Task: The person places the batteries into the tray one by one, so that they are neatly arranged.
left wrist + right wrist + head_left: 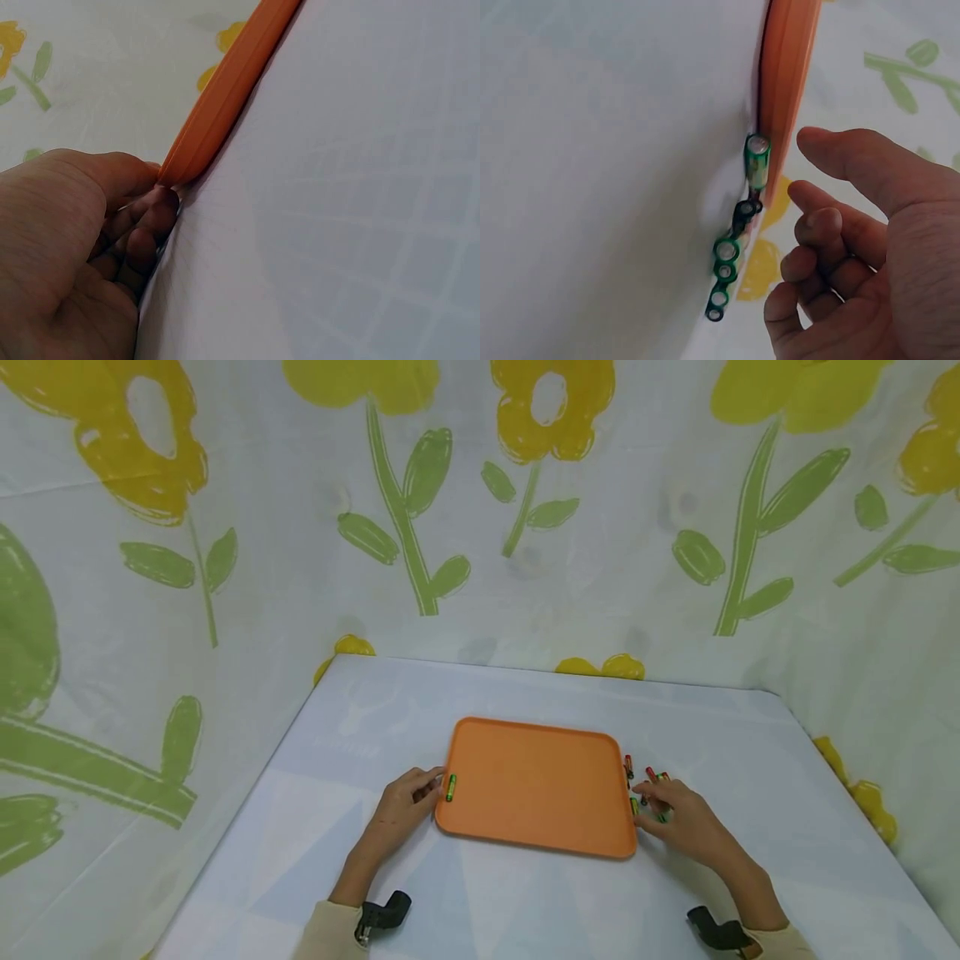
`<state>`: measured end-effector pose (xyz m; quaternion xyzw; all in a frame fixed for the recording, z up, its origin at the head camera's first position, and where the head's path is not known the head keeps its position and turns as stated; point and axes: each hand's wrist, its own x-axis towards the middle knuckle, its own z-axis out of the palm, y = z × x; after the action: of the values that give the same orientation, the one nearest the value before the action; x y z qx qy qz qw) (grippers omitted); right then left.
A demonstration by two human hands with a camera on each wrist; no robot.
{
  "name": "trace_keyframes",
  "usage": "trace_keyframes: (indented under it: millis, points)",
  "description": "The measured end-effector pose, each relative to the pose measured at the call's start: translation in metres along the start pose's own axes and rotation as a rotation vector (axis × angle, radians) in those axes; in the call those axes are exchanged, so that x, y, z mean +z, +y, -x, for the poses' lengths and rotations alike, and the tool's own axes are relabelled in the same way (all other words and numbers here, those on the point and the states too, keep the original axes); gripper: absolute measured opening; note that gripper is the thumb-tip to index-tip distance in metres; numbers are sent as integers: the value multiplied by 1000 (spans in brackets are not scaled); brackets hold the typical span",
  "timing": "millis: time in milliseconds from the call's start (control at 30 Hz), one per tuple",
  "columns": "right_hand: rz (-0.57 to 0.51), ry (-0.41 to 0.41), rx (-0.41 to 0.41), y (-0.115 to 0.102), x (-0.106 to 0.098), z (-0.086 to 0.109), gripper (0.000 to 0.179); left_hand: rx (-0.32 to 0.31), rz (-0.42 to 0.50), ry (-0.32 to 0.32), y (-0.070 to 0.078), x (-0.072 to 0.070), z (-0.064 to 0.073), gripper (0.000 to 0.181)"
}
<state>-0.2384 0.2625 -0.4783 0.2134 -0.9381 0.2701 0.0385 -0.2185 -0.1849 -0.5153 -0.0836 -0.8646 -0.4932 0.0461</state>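
An orange tray (536, 785) lies on the table, and one green battery (451, 787) is on it near the left rim. My left hand (405, 803) pinches that left rim; in the left wrist view the thumb lies at the rim's upper edge with fingers curled below. Just off the tray's right side, my right hand (686, 820) hovers with thumb and fingers apart, gripping nothing. Beneath and beside it are several batteries: a green battery (757, 161) against the tray's edge and a red battery (628, 766) farther back. My fingers partly hide the others in the head view.
The pale patterned tabletop (315, 852) extends around the tray. A white cloth with yellow flowers and green leaves (600, 568) hangs behind and at both sides. Black wrist mounts (386, 910) sit at both cuffs.
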Motion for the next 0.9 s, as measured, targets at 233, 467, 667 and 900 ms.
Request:
trace_keyframes:
  millis: [233, 467, 667, 900]
  points:
    - [1, -51, -40, 13, 2, 1, 43, -4, -3, -3, -1, -1, -1, 39]
    - [7, -82, -35, 18, 5, -2, 41, -11, 0, -1, 0, -1, 0, 40]
    - [8, -76, -22, 19, 6, -2, 37, -10, 2, 2, 0, 0, 2, 40]
    - [26, -95, 53, 6, -2, -1, 36, 11, -13, 12, -1, 1, 0, 40]
